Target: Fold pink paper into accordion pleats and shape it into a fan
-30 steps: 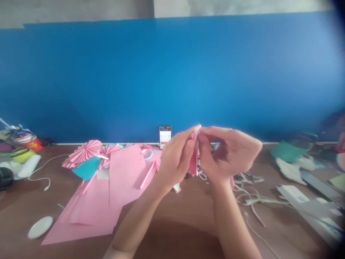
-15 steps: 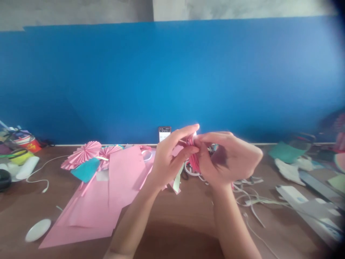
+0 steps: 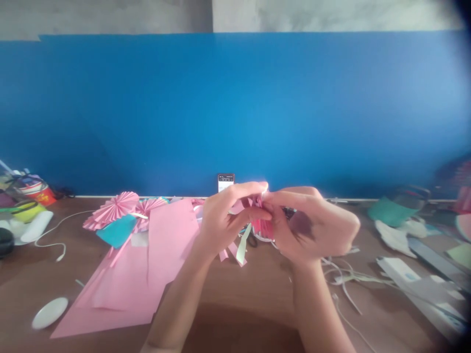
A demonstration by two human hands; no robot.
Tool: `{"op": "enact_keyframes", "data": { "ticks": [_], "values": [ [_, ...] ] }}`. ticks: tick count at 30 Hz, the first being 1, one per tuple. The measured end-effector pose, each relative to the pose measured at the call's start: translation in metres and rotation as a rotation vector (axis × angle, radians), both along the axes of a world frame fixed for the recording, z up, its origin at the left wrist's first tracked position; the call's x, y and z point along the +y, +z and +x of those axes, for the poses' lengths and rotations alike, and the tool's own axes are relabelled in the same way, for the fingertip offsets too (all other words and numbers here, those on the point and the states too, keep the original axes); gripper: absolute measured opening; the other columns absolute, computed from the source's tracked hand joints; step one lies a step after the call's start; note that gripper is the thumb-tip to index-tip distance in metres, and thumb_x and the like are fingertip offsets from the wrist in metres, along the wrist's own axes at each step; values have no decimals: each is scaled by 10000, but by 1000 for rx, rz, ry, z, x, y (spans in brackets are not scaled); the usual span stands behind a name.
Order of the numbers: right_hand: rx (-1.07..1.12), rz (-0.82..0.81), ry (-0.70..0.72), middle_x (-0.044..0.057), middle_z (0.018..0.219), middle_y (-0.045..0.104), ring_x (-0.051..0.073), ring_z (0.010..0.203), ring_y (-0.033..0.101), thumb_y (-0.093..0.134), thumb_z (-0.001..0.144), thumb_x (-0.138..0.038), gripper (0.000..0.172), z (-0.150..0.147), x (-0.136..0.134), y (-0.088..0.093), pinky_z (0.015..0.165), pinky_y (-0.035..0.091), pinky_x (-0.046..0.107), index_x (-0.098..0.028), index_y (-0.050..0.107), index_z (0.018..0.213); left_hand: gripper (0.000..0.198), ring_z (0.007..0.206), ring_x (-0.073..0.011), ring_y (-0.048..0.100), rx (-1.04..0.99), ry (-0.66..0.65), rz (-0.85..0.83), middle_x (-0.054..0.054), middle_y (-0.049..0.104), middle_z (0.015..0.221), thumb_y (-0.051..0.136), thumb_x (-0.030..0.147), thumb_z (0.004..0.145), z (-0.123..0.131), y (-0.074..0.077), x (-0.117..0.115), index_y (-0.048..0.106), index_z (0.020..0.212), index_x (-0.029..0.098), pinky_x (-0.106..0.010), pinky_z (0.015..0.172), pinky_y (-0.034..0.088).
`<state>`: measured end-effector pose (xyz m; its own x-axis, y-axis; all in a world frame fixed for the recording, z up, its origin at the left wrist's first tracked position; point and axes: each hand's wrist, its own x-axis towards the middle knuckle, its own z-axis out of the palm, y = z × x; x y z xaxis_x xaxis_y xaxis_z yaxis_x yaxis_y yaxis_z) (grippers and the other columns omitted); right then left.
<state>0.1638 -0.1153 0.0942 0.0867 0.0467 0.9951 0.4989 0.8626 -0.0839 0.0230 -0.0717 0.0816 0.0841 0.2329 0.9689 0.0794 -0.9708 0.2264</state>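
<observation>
Two sets of fingers (image 3: 247,189) hold pleated pink paper (image 3: 262,227) between them.

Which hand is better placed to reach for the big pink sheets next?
Probably the left. Both hands hold the pleated pink paper, but the left hand is nearer the pink sheets, on its outer side. The right hand would likely have to reach across it.

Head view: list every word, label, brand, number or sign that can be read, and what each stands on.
No text can be read.
Phone: marks on its screen, too small and blurred to read; the left hand hides its lower part.
Red container: a yellowish mark, too blurred to read.
</observation>
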Motion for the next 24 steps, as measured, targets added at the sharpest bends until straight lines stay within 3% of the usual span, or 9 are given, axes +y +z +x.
{"op": "enact_keyframes", "data": {
  "ticks": [14,20,24],
  "values": [
    [-60,26,47,42,848,757,184,704,721,676,743,90,471,1,-2,6,537,612,320,-243,690,1076,453,746,-94,708,10,-11,101,23,768,1034,768,197,821,-3,-3,6,633,1242,293,-196,658,573],
    [-121,-83,45,12,654,709,208,649,716,621,797,37,355,2,-4,7,539,612,346,-255,673,992,436,761,-123,714,11,-23,82,3,770,1005,777,247,812,-3,-5,6,644,1225,283,-227,639,576],
    [-122,-163,26,17,629,698,215,666,716,575,849,-14,297,1,-5,3,576,615,359,-259,660,995,462,768,-127,716,-12,-38,108,0,771,1000,793,241,793,-3,-5,7,648,1230,283,-223,627,573]
  ]
}}
